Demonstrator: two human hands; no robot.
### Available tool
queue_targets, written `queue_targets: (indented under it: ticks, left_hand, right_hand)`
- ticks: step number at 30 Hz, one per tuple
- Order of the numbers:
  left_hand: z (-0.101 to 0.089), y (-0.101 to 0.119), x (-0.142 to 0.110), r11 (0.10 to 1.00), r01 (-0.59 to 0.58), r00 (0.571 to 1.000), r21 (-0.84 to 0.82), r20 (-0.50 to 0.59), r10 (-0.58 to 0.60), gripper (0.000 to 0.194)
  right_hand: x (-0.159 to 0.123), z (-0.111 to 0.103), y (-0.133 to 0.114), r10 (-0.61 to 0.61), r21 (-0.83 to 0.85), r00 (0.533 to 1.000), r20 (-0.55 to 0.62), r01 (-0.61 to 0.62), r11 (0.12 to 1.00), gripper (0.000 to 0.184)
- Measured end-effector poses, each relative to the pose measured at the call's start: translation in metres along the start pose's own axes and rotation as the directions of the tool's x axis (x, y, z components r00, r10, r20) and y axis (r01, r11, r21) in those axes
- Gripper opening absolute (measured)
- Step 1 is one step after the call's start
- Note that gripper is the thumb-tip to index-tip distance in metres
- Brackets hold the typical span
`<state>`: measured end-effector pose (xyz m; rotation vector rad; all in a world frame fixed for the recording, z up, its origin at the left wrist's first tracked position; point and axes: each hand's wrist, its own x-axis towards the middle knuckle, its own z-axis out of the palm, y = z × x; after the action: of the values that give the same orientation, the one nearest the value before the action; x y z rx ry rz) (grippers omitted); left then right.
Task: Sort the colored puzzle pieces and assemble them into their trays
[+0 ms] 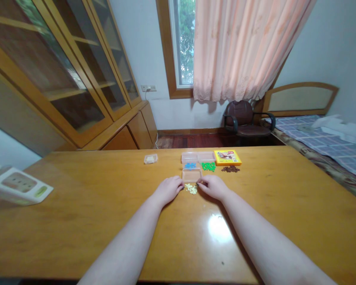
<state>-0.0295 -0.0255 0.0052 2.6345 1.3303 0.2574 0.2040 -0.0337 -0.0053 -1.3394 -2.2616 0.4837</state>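
Note:
A small clear plastic tray (192,175) lies on the table, with a loose pile of small cream pieces (191,189) just in front of it. My left hand (169,189) rests at the tray's near left corner, fingers curled together beside the pile. Opposite it, my right hand (213,186) has its thumb and fingers pinched close to the near right corner. Whether either hand grips the tray or a small piece is too small to tell. Behind the tray are blue pieces (190,166); green pieces (208,166) lie to their right.
Farther back stand clear lidded boxes (190,157) and a yellow box (228,157), with brown pieces (230,169) before it. A small clear container (150,159) sits back left. A white carton-like holder (20,185) is at the table's left. Beyond is an armchair (243,116).

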Motion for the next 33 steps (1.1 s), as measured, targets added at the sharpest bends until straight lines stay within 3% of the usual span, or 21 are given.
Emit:
queue_targets:
  ticks: [6, 11, 16, 24, 28, 33]
  left_hand:
    - [-0.005, 0.003, 0.010, 0.999, -0.002, 0.987, -0.046, -0.159, -0.006, 0.016]
    - [0.001, 0.003, 0.030, 0.991, 0.111, 0.952, -0.080, -0.278, -0.129, 0.019]
    - [0.009, -0.006, 0.023, 0.990, 0.080, 0.962, -0.116, -0.252, -0.107, 0.022]
    - [-0.002, -0.008, 0.003, 0.995, -0.030, 0.996, -0.098, -0.086, 0.022, 0.014]
    - [-0.002, -0.005, 0.005, 0.991, -0.065, 0.998, -0.117, -0.013, 0.064, 0.013]
    - [0.000, -0.003, 0.005, 0.988, -0.046, 0.999, -0.148, 0.004, 0.047, 0.012]
  right_hand:
    - [0.001, 0.008, -0.002, 0.049, 0.027, 0.994, -0.098, -0.047, 0.999, 0.023]
    - [0.000, 0.008, 0.001, 0.056, 0.024, 0.992, -0.111, -0.054, 0.998, 0.023]
    - [-0.002, 0.000, 0.001, 0.005, -0.007, 0.998, -0.060, -0.005, 1.000, 0.021]
    - [0.001, -0.002, 0.000, -0.031, -0.067, 0.998, 0.052, 0.034, 0.997, 0.019]
    - [0.002, -0.002, -0.001, -0.024, -0.068, 0.998, 0.060, 0.028, 0.997, 0.020]
    - [0.002, -0.005, -0.004, -0.027, -0.082, 0.998, 0.048, 0.031, 0.996, 0.020]
